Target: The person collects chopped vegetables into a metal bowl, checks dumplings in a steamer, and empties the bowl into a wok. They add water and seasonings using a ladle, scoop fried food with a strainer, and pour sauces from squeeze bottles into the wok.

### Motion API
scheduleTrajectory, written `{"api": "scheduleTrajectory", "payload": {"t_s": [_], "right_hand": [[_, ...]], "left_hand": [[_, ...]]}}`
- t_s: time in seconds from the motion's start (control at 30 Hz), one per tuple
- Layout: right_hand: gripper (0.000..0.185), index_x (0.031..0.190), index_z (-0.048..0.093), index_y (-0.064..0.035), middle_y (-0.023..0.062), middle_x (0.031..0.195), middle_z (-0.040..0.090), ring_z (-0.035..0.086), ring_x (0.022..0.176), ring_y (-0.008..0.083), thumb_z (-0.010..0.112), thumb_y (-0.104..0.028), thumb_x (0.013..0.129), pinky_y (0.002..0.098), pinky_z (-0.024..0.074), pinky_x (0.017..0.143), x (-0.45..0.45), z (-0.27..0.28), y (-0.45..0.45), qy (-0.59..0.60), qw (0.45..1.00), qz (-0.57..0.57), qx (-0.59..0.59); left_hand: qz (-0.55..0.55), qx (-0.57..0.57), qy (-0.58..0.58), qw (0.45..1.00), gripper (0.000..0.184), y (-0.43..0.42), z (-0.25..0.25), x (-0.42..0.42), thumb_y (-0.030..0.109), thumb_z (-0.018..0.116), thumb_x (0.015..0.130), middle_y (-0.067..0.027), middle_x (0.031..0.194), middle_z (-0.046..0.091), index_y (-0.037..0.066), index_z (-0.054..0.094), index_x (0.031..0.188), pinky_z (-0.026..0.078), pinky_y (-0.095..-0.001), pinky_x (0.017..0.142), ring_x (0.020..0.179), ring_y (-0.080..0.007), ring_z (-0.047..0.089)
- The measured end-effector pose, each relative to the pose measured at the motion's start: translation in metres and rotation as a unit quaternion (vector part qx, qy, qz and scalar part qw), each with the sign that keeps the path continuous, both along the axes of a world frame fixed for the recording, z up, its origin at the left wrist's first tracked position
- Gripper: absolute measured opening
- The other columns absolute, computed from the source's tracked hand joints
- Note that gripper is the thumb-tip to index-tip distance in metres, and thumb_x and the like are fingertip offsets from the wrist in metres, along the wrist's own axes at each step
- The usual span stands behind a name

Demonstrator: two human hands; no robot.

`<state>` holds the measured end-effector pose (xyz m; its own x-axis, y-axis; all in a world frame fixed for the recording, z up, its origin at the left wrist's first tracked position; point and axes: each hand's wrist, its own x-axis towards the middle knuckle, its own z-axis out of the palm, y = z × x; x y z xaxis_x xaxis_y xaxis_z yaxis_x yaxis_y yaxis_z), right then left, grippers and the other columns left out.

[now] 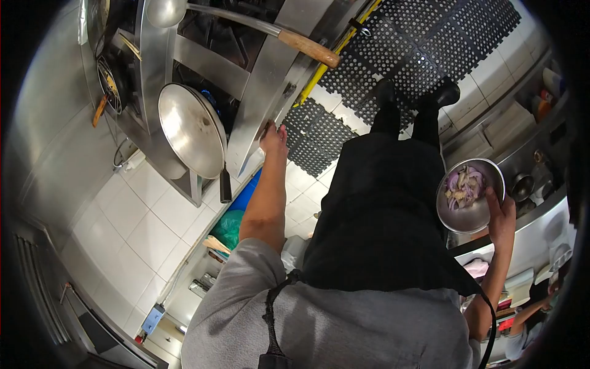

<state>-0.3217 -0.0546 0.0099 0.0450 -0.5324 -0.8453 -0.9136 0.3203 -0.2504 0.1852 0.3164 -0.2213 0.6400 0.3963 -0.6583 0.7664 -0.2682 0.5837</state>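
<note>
My left hand (pixel 275 140) is at the front edge of the steel stove (pixel 243 132), its fingers closed around what looks like a burner knob, mostly covered by the hand. Beside it, a wok (pixel 189 129) with a black handle (pixel 225 186) rests tilted on a burner, and a blue flame (pixel 210 98) shows at its edge. On the other side, my right hand (pixel 503 212) grips the rim of a metal bowl (pixel 458 221). Sliced purple onion (pixel 465 186) with some pale pieces lies inside that bowl.
A large ladle (pixel 307 48) with a wooden handle lies across the stove top. Black perforated mats (pixel 424 46) cover the floor around my feet. Along the right runs a counter with small metal containers (pixel 522 186). Another person's arm (pixel 531 310) shows at lower right.
</note>
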Motion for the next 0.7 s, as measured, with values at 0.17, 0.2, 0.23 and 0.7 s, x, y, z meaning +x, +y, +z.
{"api": "scheduleTrajectory", "payload": {"t_s": [0.17,0.2,0.23,0.7], "right_hand": [[0.04,0.097,0.07,0.0052,0.0084,0.077,0.065,0.054,0.077,0.0125,0.067,-0.035,0.099,0.034,0.0468,0.074,-0.011,-0.02,0.006,-0.051,0.997,-0.026,-0.053],[0.04,0.098,0.07,0.005,0.0088,0.078,0.065,0.055,0.077,0.0126,0.067,-0.034,0.099,0.0341,0.0471,0.074,-0.007,-0.019,0.005,-0.071,0.996,-0.018,-0.05],[0.039,0.098,0.071,0.0047,0.0093,0.078,0.066,0.055,0.078,0.0126,0.067,-0.034,0.099,0.0342,0.0474,0.073,0.001,-0.017,0.002,-0.09,0.995,-0.009,-0.047],[0.059,0.097,0.074,0.0017,0.0295,0.094,0.07,0.067,0.094,0.0468,0.052,-0.053,0.098,0.0519,0.0525,0.084,0.052,0.008,-0.012,-0.177,0.978,0.073,-0.077]], "left_hand": [[-0.136,-0.055,0.03,0.989,0.041,0.042,0.05,-0.026,0.037,0.062,0.101,-0.0069,0.134,0.06,0.011,0.058,0.133,0.054,-0.0368,0.083,0.106,-0.0241,0.068],[-0.091,-0.084,0.052,0.991,0.051,0.061,0.076,-0.036,0.045,0.052,0.102,-0.0089,0.14,0.056,0.009,0.054,0.137,0.052,-0.0402,0.089,0.115,-0.0273,0.063],[-0.047,-0.114,0.075,0.99,0.061,0.089,0.11,-0.043,0.053,0.043,0.102,-0.0109,0.146,0.052,0.007,0.051,0.141,0.049,-0.0437,0.096,0.125,-0.0305,0.057],[0.117,-0.368,-0.069,0.92,0.043,0.065,0.197,-0.003,0.048,0.068,0.095,-0.0009,0.083,0.062,0.008,0.06,0.109,0.057,-0.033,0.066,0.068,-0.0172,0.061]]}}
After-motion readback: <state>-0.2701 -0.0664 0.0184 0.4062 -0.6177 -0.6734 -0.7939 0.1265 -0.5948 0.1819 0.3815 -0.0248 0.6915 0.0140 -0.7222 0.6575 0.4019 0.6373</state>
